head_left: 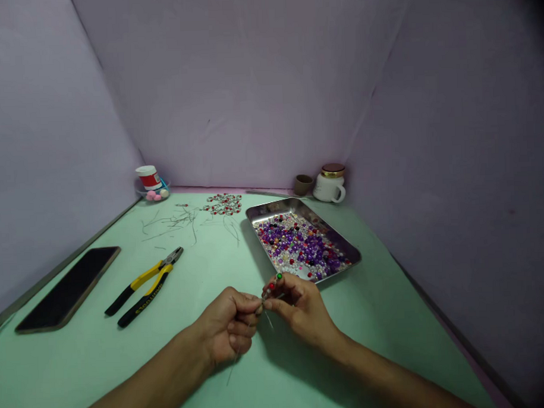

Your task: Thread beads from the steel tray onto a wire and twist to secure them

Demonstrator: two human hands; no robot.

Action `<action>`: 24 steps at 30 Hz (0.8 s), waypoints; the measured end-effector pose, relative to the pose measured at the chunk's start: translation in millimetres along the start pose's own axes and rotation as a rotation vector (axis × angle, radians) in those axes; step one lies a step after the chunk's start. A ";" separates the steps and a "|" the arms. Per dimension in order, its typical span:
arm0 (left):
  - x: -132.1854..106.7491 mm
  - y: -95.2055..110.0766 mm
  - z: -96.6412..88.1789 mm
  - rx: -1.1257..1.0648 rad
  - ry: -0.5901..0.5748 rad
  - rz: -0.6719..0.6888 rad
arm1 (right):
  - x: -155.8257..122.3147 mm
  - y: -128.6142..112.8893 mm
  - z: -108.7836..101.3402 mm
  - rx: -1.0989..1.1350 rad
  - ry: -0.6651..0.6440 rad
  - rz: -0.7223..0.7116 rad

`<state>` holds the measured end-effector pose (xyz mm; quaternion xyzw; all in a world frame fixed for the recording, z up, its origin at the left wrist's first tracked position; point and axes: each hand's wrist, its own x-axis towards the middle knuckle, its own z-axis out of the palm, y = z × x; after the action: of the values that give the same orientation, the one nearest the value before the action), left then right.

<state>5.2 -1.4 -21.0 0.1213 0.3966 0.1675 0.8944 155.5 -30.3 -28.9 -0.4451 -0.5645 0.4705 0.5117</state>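
Observation:
My left hand (231,324) is closed, thumb and forefinger pinching a thin wire (231,372) whose tail hangs below the fist. My right hand (302,307) pinches the same wire work, its fingertips meeting those of the left. A red bead (272,285) and a green bead (280,276) show at the right fingers. Another short wire end pokes out under the fingertips. Just beyond the right hand lies a metal tray (340,240) filled with purple, white, red and other beads (309,250). The exact join between the fingertips is hidden.
Yellow-black pliers (145,286) and a phone (70,288) lie on the left. Farther back are loose wire pieces (178,220), finished red-bead wire pieces (225,204), a bowl with a white-red jar (149,178), a small brown cup (303,184) and a lidded white mug (328,186). Walls enclose the table.

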 end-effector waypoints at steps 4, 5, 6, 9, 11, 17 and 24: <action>0.0 -1.1 1.9 -0.005 0.022 0.010 | -0.4 1.1 -0.6 -0.093 -0.034 -0.019; -0.2 -1.3 2.3 -0.006 0.025 0.009 | -0.8 1.4 -0.7 -0.110 -0.038 -0.021; -0.4 -1.4 2.7 -0.006 0.028 0.007 | -1.2 1.7 -0.5 -0.121 -0.039 -0.021; -0.2 -1.6 3.1 -0.005 0.036 0.000 | -2.2 2.6 1.0 -0.137 -0.027 -0.012; 0.8 -2.2 2.9 -0.006 0.042 0.002 | -3.1 3.2 2.8 -0.148 -0.011 -0.014; 5.9 -7.9 2.9 0.001 0.077 0.070 | -5.4 2.5 5.5 -0.115 0.066 0.055; 7.4 -12.8 5.9 0.062 0.146 0.168 | 0.4 -10.5 3.3 0.031 0.111 0.275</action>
<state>16.9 -10.7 -26.6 0.1691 0.4541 0.2381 0.8417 151.9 -31.8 -18.6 -0.5356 -0.4616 0.5194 0.4799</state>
